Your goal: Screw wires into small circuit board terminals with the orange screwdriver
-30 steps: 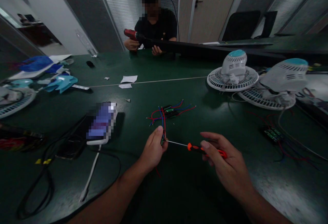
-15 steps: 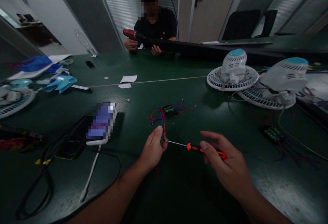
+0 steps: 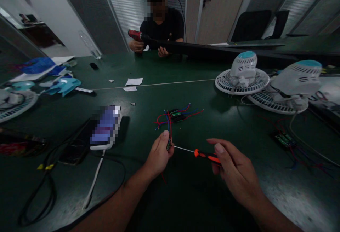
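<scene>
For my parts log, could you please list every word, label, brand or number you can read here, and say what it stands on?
No text can be read anywhere.
Phone: screen blurred out.
Board in the left hand: too small to show any marking.
Far board: too small and dark.
Paper slips: no print shows.
Screwdriver in the right hand: no brand visible.

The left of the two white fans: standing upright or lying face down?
Face down: the fan has its grille flat on the table, teal cap pointing up.
</scene>
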Available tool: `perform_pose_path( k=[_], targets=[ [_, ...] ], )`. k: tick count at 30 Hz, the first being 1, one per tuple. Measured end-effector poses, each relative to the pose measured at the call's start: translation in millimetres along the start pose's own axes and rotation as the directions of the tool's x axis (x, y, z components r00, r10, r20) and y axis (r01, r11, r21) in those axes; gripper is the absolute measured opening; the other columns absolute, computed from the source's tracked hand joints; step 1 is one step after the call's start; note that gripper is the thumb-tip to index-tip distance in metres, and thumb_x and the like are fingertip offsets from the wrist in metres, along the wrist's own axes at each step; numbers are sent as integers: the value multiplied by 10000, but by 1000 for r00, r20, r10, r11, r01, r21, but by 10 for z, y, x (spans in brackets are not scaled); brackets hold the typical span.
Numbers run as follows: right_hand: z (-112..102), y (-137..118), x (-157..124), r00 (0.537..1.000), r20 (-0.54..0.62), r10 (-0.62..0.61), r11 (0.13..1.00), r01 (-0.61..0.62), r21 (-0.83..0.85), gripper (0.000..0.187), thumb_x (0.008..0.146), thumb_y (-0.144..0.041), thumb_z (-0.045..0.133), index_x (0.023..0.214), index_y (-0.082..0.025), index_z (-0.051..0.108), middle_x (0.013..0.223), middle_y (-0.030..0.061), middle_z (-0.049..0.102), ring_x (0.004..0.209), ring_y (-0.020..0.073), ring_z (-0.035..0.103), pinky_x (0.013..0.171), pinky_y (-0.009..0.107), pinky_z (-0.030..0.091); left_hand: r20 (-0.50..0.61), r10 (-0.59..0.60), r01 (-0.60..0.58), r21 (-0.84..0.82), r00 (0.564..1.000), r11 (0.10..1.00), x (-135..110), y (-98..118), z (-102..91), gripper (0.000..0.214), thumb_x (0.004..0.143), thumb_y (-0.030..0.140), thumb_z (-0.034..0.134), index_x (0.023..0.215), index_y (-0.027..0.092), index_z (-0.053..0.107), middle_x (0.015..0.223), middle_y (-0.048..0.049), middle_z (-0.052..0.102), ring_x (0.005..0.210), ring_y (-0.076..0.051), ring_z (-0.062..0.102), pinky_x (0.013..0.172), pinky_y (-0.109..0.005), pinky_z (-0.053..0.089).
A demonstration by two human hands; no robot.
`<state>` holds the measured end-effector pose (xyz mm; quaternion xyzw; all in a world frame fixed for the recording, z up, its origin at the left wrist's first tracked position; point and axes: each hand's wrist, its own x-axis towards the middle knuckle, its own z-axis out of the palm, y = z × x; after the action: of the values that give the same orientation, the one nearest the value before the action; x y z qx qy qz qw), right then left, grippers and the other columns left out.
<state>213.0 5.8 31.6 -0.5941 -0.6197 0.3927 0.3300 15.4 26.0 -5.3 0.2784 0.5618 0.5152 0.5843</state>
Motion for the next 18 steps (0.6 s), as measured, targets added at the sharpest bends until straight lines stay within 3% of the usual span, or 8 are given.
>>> perform_pose_path(
  k=[6, 18],
  targets=[
    [-17, 11, 11, 997, -9, -81, 996, 81, -31, 356, 934, -442, 460, 1122, -172, 593, 515, -53, 542, 424, 122, 514, 393, 229, 374, -10, 7, -7, -12, 1000, 1000, 8, -22, -2, 536, 687, 700, 590, 688, 169, 516, 540, 58, 448, 421, -51, 391, 379, -163, 283],
    [-14, 39, -3, 996, -38, -83, 996, 81, -41, 362, 903, -447, 519, 1145, -179, 553, 565, -40, 585, 452, 126, 541, 418, 236, 420, -2, 4, -4, -27, 1000, 1000, 4, -1, 15, 550, 657, 709, 609, 685, 169, 512, 564, 53, 458, 437, -55, 397, 385, -170, 285]
  ],
)
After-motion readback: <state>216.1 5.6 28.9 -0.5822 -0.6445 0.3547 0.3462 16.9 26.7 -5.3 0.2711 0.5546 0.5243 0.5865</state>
